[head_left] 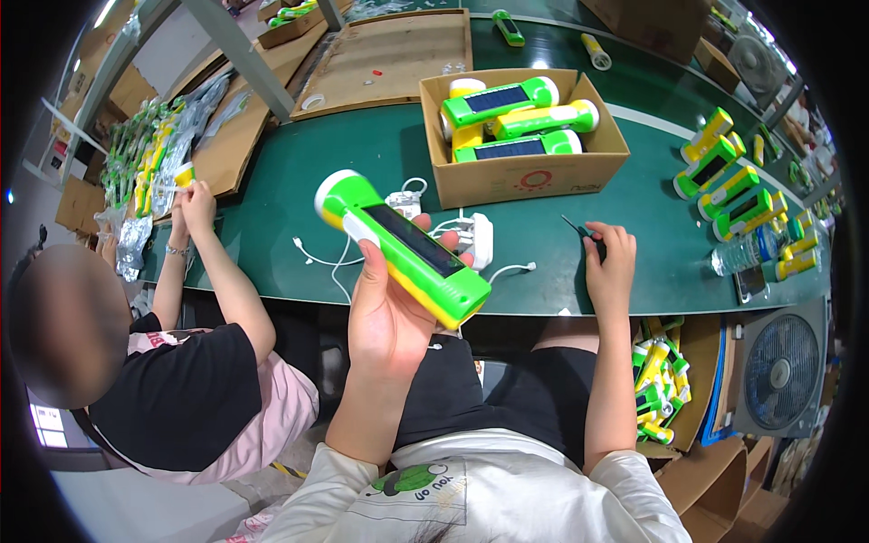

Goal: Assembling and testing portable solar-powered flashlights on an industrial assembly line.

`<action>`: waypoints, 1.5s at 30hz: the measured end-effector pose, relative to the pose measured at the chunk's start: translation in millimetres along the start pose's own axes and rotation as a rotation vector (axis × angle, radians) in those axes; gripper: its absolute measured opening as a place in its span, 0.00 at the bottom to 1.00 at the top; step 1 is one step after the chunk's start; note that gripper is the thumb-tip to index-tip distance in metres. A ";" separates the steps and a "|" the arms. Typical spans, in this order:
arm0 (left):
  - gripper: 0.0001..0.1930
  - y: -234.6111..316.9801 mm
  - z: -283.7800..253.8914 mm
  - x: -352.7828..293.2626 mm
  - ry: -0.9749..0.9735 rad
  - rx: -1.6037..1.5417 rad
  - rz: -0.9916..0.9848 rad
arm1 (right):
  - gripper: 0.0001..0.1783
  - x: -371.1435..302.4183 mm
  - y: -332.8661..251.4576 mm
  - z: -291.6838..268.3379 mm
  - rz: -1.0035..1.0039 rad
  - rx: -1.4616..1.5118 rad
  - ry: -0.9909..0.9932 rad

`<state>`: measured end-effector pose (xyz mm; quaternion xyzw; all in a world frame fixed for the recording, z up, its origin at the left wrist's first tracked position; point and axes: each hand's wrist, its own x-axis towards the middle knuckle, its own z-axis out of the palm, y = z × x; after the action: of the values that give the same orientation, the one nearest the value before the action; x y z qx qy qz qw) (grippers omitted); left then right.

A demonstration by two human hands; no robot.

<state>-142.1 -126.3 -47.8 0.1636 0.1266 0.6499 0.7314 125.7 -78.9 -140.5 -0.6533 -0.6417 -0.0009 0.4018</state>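
My left hand (389,317) is closed around a green and yellow flashlight (412,249) with a dark solar panel on its side. It is held tilted above the table's near edge, its white lens end pointing up and left. My right hand (610,258) rests on the green table and grips a thin dark tool (584,231) with a slim pointed tip; its kind cannot be made out. Between my hands, behind the flashlight, lie white chargers (475,240) and their cables. Beyond them stands an open cardboard box (525,179) holding several similar flashlights.
More flashlights (701,172) stand on the right beside a plastic bottle (744,253) and a phone (749,284). Below them are a carton of flashlights (701,398) and a fan (780,371). At left, a co-worker's hands (195,206) hold a yellow part. A shallow wooden tray (312,107) lies behind.
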 end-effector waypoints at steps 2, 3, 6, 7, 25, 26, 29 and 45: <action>0.25 0.7 2.7 -0.2 0.072 0.074 0.094 | 0.09 0.3 -2.5 0.4 -0.002 0.014 -0.004; 0.25 1.6 3.3 -0.5 0.070 0.129 0.170 | 0.09 0.4 -3.4 -0.3 -0.002 0.010 -0.009; 0.24 6.1 6.5 -1.6 0.049 0.215 0.278 | 0.09 1.1 -4.6 -0.2 -0.005 0.009 -0.018; 0.23 7.9 6.2 -1.5 0.028 0.240 0.297 | 0.09 1.5 -4.7 -0.2 -0.002 0.010 -0.018; 0.20 254.5 -110.4 228.2 0.990 2.173 0.528 | 0.05 6.1 -2.4 -1.4 0.024 0.049 -0.016; 0.21 277.2 -119.1 239.9 1.077 2.258 0.390 | 0.05 7.1 -2.4 -0.6 0.026 0.059 -0.029; 0.24 308.7 -141.0 268.5 1.205 2.431 0.168 | 0.05 11.0 -6.2 -5.7 0.061 0.059 -0.014; 0.20 13.5 -20.0 480.7 -0.352 2.020 0.358 | 0.09 28.1 -4.6 -2.9 0.154 0.012 -0.150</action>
<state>-103.0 353.4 -47.4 0.8086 0.4772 0.3074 0.1548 128.3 -57.6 -121.6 -0.6967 -0.6177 0.0825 0.3553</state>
